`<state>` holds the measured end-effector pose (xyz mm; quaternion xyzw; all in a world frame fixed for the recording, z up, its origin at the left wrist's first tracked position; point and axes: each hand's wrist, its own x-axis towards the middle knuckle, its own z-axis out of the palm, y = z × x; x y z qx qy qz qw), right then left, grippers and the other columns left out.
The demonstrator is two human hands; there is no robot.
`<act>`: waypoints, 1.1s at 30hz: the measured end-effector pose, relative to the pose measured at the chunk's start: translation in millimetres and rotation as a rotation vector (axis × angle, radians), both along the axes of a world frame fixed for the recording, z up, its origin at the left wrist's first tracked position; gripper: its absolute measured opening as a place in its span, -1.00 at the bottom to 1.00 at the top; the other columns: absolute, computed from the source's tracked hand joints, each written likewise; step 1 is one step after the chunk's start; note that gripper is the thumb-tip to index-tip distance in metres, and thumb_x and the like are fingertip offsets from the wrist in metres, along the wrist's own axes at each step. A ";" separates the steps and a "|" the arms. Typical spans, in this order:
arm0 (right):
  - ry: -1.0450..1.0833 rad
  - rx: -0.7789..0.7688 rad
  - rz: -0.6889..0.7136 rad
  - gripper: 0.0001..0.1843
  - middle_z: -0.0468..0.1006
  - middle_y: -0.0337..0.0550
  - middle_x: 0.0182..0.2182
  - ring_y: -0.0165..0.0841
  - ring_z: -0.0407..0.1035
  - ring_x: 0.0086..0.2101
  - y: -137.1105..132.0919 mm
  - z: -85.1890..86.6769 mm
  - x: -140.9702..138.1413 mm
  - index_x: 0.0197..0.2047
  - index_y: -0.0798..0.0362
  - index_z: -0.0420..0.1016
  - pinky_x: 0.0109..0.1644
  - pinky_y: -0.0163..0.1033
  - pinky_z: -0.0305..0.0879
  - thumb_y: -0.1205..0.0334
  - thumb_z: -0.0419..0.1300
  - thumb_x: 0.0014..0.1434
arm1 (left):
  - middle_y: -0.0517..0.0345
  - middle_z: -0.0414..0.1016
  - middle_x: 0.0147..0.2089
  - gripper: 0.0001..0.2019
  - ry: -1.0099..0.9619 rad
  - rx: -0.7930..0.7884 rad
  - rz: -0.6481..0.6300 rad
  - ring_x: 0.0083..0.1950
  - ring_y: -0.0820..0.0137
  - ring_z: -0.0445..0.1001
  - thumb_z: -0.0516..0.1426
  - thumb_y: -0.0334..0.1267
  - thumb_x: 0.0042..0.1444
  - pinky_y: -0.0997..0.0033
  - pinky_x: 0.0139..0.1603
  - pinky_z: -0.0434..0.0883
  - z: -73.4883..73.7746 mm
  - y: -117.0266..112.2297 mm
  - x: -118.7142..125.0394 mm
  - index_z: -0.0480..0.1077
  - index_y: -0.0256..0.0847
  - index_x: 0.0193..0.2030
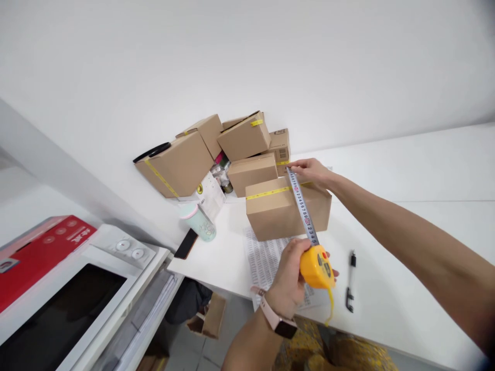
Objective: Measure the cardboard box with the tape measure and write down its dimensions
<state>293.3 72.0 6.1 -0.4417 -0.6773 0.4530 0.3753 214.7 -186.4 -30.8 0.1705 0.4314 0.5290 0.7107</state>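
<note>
My left hand [291,268] is wrapped round the yellow case of a tape measure [317,267], low in front of a cardboard box [274,214]. From the case a silver blade [302,206] runs up and away across the box's near side and top. At the blade's far end, my right hand [311,170] pinches the tip near the box's back edge. A strip of yellow tape crosses the top of this closed box. Part of a printed sheet [266,257] lies beneath the box and behind my left wrist.
Several cardboard boxes [243,136] are piled against the wall. On the white table [406,288] lie a pen [351,281] at right, a pale green cup [201,224] and a dark flat object [186,243] at left. A microwave [73,304] stands left, beyond a gap.
</note>
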 end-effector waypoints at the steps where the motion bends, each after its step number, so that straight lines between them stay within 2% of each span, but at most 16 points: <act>1: 0.034 0.058 -0.030 -0.69 0.70 -0.01 -0.13 -0.18 0.54 -0.13 -5.5 6.2 7.5 -0.01 0.07 0.69 0.02 -0.09 0.48 0.15 0.27 0.23 | 0.10 0.55 -0.34 -0.60 0.027 0.048 -0.008 -0.44 0.19 0.60 0.34 0.03 -0.08 0.16 -0.30 0.52 -1.2 -4.2 -1.8 0.29 -0.16 -0.29; 5: 0.175 0.252 -0.148 -0.66 0.69 -0.04 -0.13 -0.15 0.51 -0.10 -46.3 25.7 42.3 -0.08 0.05 0.70 0.08 -0.02 0.45 0.04 0.35 0.14 | 0.08 0.58 -0.34 -0.55 0.108 0.167 -0.021 -0.48 0.30 0.55 0.40 -0.03 -0.14 0.30 -0.37 0.48 -6.4 -19.9 -4.9 0.25 -0.14 -0.30; 8: 0.242 0.219 -0.099 -0.60 0.69 -0.07 -0.24 -0.13 0.52 -0.18 -95.1 18.5 62.4 -0.18 -0.01 0.71 0.01 0.02 0.48 -0.09 0.43 0.01 | 0.05 0.60 -0.34 -0.52 0.110 0.153 -0.042 -0.48 0.30 0.55 0.42 -0.04 -0.19 0.34 -0.42 0.46 -12.7 -28.2 -1.7 0.28 -0.16 -0.26; 11: 0.217 0.178 -0.105 -0.62 0.67 -0.08 -0.28 -0.10 0.53 -0.22 -141.4 -9.6 75.6 -0.26 -0.09 0.70 -0.04 0.05 0.50 -0.18 0.42 -0.02 | 0.05 0.59 -0.34 -0.52 0.082 0.146 -0.075 -0.47 0.31 0.55 0.42 -0.03 -0.21 0.35 -0.41 0.47 -18.6 -35.8 1.1 0.30 -0.18 -0.27; 14: 0.206 0.166 -0.294 -0.68 0.67 -0.08 -0.21 -0.09 0.53 -0.20 -165.4 -47.8 87.2 -0.21 -0.17 0.68 -0.04 0.07 0.51 -0.17 0.34 0.10 | 0.06 0.59 -0.33 -0.54 0.099 0.175 -0.035 -0.43 0.33 0.56 0.43 -0.05 -0.19 0.37 -0.37 0.48 -21.5 -40.6 -5.4 0.33 -0.19 -0.27; 17: 0.177 0.101 -0.406 -0.66 0.68 -0.05 -0.13 -0.08 0.55 -0.14 -163.7 -87.8 96.2 -0.11 -0.14 0.66 0.01 0.11 0.51 -0.13 0.27 0.16 | 0.08 0.60 -0.25 -0.56 0.197 0.229 0.108 -0.38 0.32 0.58 0.42 -0.05 -0.13 0.36 -0.35 0.48 -26.8 -36.6 -26.9 0.36 -0.18 -0.22; 21: 0.122 -0.039 -0.367 -0.48 0.62 0.06 0.09 0.01 0.49 0.08 -144.7 -130.9 96.5 0.06 -0.05 0.59 0.18 0.17 0.43 -0.14 0.28 0.12 | 0.18 0.57 -0.18 -0.58 0.355 0.305 0.452 -0.30 0.37 0.59 0.38 -0.05 -0.05 0.41 -0.27 0.48 -45.1 -17.0 -70.7 0.34 -0.13 -0.15; 23: 0.101 -0.108 -0.325 -0.40 0.50 0.08 0.24 0.04 0.38 0.22 -137.4 -142.0 91.8 0.14 -0.05 0.55 0.27 0.16 0.35 -0.15 0.30 0.10 | 0.22 0.55 -0.24 -0.57 0.396 0.313 0.519 -0.30 0.40 0.57 0.37 -0.04 -0.06 0.43 -0.26 0.47 -54.6 -5.4 -90.7 0.32 -0.13 -0.16; 25: 0.106 -0.141 -0.260 -0.33 0.40 0.05 0.32 0.04 0.28 0.30 -133.3 -144.6 86.2 0.22 -0.07 0.50 0.31 0.14 0.30 -0.18 0.30 0.10 | 0.25 0.51 -0.31 -0.58 0.408 0.314 0.500 -0.33 0.39 0.56 0.37 -0.04 -0.08 0.44 -0.28 0.46 -59.4 4.7 -106.3 0.32 -0.15 -0.20; 28: 0.152 -0.111 -0.182 -0.27 0.47 0.02 0.27 0.02 0.32 0.27 -129.4 -135.5 80.4 0.31 -0.10 0.43 0.28 0.12 0.35 -0.18 0.30 0.12 | 0.25 0.49 -0.35 -0.60 0.406 0.322 0.426 -0.32 0.35 0.58 0.38 -0.06 -0.11 0.40 -0.29 0.48 -53.2 16.3 -124.2 0.32 -0.17 -0.28; 31: 0.169 0.013 -0.253 -0.23 0.51 0.04 0.17 -0.03 0.45 0.09 -123.0 -116.2 78.8 0.34 -0.10 0.40 0.10 0.08 0.48 -0.16 0.32 0.10 | 0.24 0.52 -0.30 -0.62 0.411 0.339 0.374 -0.29 0.34 0.59 0.38 -0.06 -0.11 0.34 -0.24 0.52 -31.4 26.8 -142.8 0.33 -0.17 -0.30; 33: 0.133 0.120 -0.315 -0.23 0.49 0.06 0.16 -0.08 0.47 -0.03 -116.5 -101.9 78.1 0.33 -0.09 0.42 -0.01 0.04 0.51 -0.15 0.32 0.09 | 0.24 0.53 -0.28 -0.65 0.422 0.341 0.340 -0.28 0.35 0.59 0.37 -0.06 -0.08 0.32 -0.22 0.55 -13.3 34.8 -155.8 0.35 -0.18 -0.30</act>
